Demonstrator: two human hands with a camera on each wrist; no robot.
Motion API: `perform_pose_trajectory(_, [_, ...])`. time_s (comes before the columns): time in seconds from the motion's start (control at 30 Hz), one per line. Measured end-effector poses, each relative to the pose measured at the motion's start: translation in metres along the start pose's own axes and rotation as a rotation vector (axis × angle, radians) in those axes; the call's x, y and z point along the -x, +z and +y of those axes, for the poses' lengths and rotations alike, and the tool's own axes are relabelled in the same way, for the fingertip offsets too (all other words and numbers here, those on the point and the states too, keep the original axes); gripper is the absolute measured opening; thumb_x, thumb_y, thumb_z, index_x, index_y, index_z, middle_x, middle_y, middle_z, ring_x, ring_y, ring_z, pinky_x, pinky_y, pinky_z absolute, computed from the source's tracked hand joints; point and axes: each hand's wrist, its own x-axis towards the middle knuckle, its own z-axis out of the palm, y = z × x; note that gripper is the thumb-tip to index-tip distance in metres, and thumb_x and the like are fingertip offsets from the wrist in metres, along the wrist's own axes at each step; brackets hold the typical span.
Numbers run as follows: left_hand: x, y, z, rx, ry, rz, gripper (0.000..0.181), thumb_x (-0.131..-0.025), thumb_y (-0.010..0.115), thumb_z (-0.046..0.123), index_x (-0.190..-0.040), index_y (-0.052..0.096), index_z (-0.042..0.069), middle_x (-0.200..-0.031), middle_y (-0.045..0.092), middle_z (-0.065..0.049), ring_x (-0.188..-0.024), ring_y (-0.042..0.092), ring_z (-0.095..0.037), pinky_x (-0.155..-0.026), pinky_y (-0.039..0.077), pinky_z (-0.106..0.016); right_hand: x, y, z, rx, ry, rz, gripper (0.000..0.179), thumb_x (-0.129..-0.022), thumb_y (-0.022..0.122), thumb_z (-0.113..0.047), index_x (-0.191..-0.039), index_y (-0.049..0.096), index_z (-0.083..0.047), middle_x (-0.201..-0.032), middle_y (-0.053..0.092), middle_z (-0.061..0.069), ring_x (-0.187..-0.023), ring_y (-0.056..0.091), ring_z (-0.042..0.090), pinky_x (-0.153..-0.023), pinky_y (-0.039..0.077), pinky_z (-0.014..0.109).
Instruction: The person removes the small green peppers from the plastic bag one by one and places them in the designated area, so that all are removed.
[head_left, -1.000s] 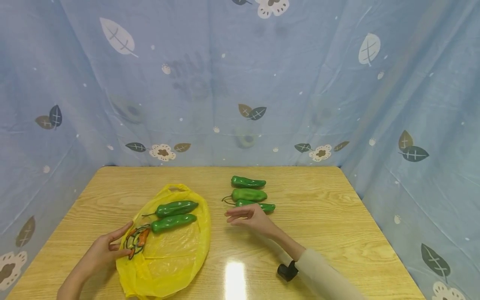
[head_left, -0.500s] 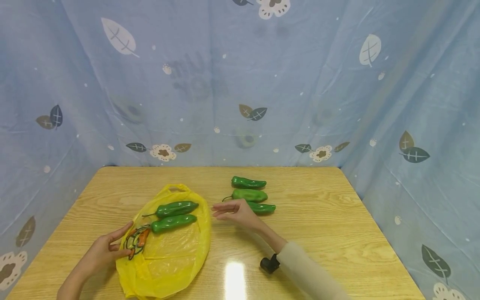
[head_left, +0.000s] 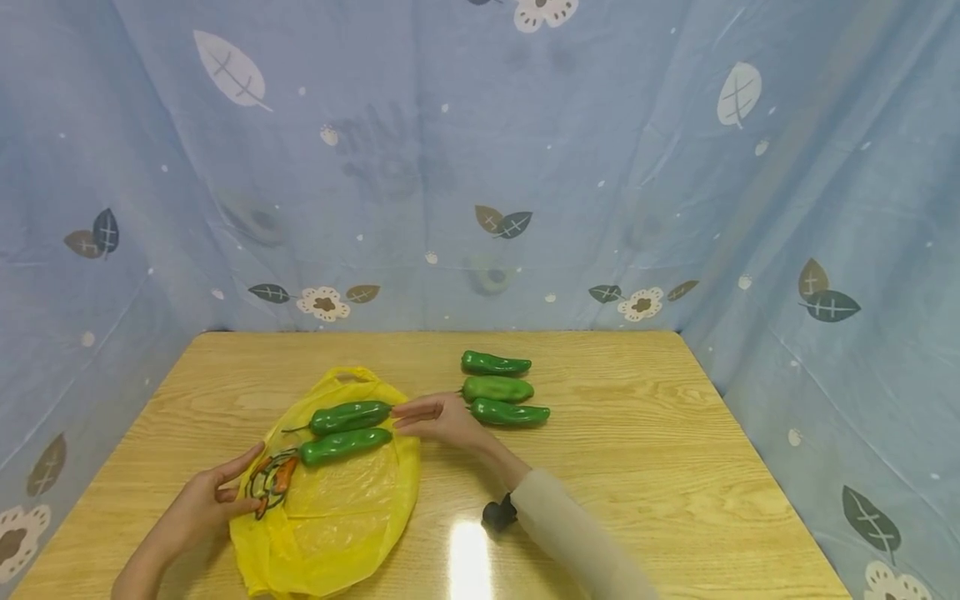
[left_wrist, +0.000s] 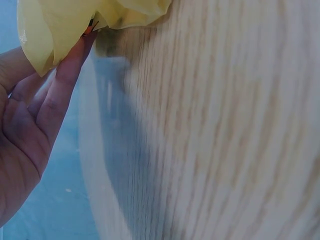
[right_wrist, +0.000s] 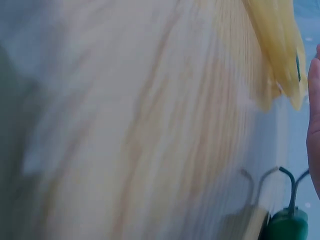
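A yellow plastic bag (head_left: 345,517) lies spread with its mouth up at the left of the table. Two green peppers (head_left: 348,417) lie side by side within it, near an orange, black-lined patch (head_left: 281,477) that may be a print. My left hand (head_left: 197,508) pinches the bag's left edge; in the left wrist view, fingers and thumb close on the yellow film (left_wrist: 45,40). Over the bag's right rim reaches my right hand (head_left: 446,423), fingers extended close to the upper pepper's tip, nothing visible in them. Whether it touches the pepper cannot be told.
Three more green peppers (head_left: 497,389) lie in a stack of rows beyond my right hand, toward the table's back. The wooden table (head_left: 637,467) is bordered by a blue leaf-patterned curtain (head_left: 480,167) at the back and sides.
My right hand has moved left, from in front of the loose peppers to the bag's right rim. The left hand, bag and peppers have stayed put.
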Motion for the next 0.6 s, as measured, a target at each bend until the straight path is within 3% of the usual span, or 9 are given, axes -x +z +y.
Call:
perform_pose_trajectory(0.17, [0.0, -0.001, 0.001, -0.006, -0.002, -0.005, 0.087, -0.081, 0.075, 0.009, -0.147, 0.022, -0.009, -0.147, 0.016, -0.038, -0.104, 0.058, -0.049, -0.074, 0.058, -0.033, -0.009, 0.007, 0.004, -0.029, 0.032, -0.023, 0.033, -0.086, 0.066, 0.008, -0.119, 0.062, 0.012, -0.116, 0.061, 0.031, -0.099, 0.068, 0.026, -0.087, 0.054, 0.035])
perform_pose_trajectory(0.27, [-0.001, -0.001, 0.002, -0.003, 0.003, -0.011, 0.086, -0.081, 0.074, 0.009, -0.147, 0.022, -0.008, -0.147, 0.016, -0.038, -0.103, 0.06, -0.045, -0.073, 0.058, -0.032, -0.013, 0.009, 0.007, -0.04, 0.056, -0.038, 0.035, -0.086, 0.065, 0.01, -0.12, 0.06, 0.014, -0.116, 0.06, 0.033, -0.099, 0.068, 0.024, -0.087, 0.054, 0.036])
perform_pose_trajectory(0.4, [-0.001, -0.001, 0.002, 0.003, 0.014, -0.009, 0.085, -0.082, 0.074, 0.007, -0.147, 0.021, -0.009, -0.146, 0.016, -0.039, -0.099, 0.065, -0.037, -0.071, 0.058, -0.029, -0.019, 0.012, 0.01, 0.018, 0.082, -0.044, 0.035, -0.084, 0.068, 0.008, -0.119, 0.063, 0.01, -0.114, 0.064, 0.027, -0.097, 0.069, 0.021, -0.085, 0.055, 0.034])
perform_pose_trajectory(0.6, [-0.001, -0.001, 0.003, -0.002, -0.002, 0.008, 0.085, -0.081, 0.074, 0.007, -0.147, 0.023, -0.008, -0.147, 0.018, -0.038, -0.1, 0.063, -0.041, -0.073, 0.058, -0.031, -0.028, 0.017, 0.012, 0.126, 0.104, -0.023, 0.037, -0.081, 0.074, 0.003, -0.117, 0.067, 0.003, -0.114, 0.067, 0.016, -0.104, 0.066, 0.02, -0.088, 0.052, 0.025])
